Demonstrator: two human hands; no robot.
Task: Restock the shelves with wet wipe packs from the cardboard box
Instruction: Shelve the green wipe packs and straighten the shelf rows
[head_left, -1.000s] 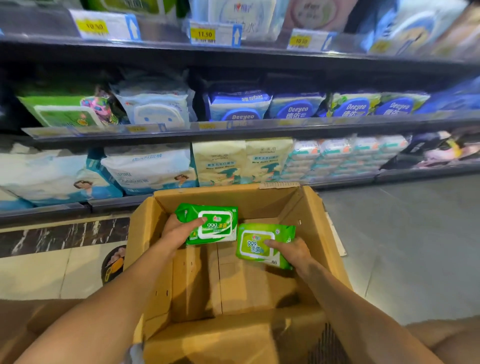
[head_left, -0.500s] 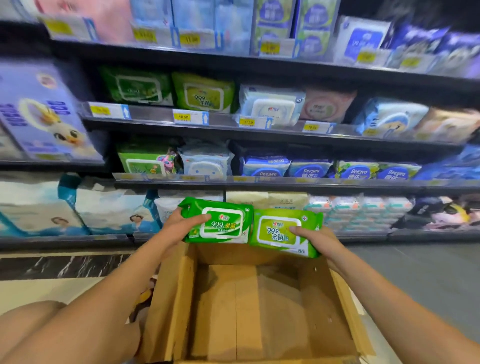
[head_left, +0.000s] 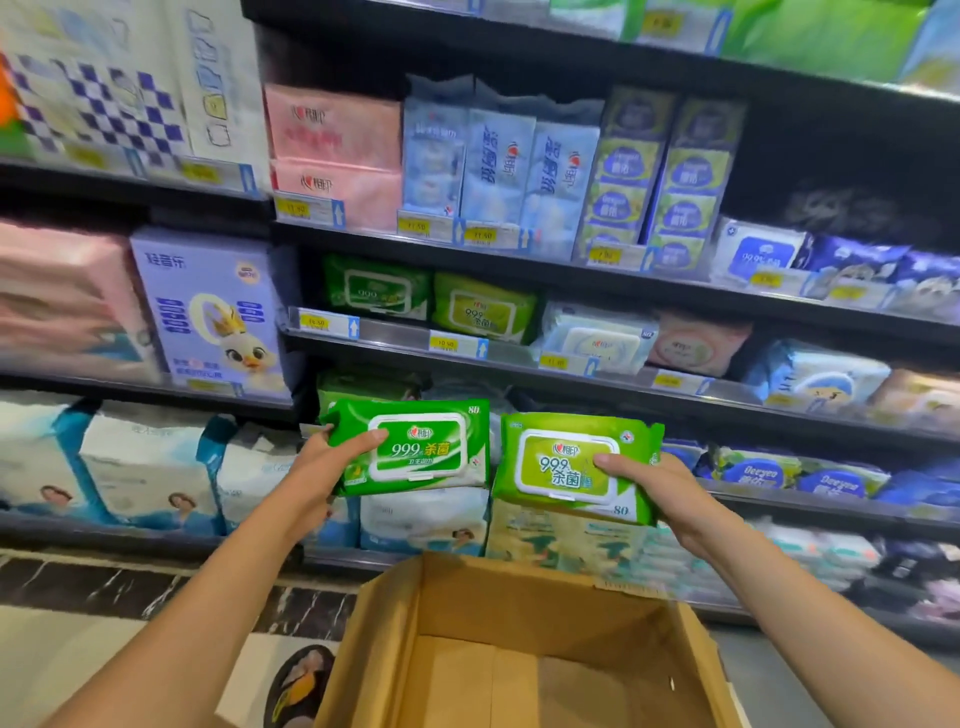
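Above the open cardboard box (head_left: 524, 644), the left hand (head_left: 317, 467) grips a dark-green wet wipe pack (head_left: 415, 447) and the right hand (head_left: 660, 483) grips a lime-green wet wipe pack (head_left: 566, 467), thumbs on top, before blurred, seemingly matching packs (head_left: 431, 304) on the shelf (head_left: 395, 335).

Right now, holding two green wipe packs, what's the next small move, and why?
Probably lift both to the shelf above: the dark green plastic pack in the left hand and lime green plastic pack in the right hand match the shelved dark pack and shelved lime pack.
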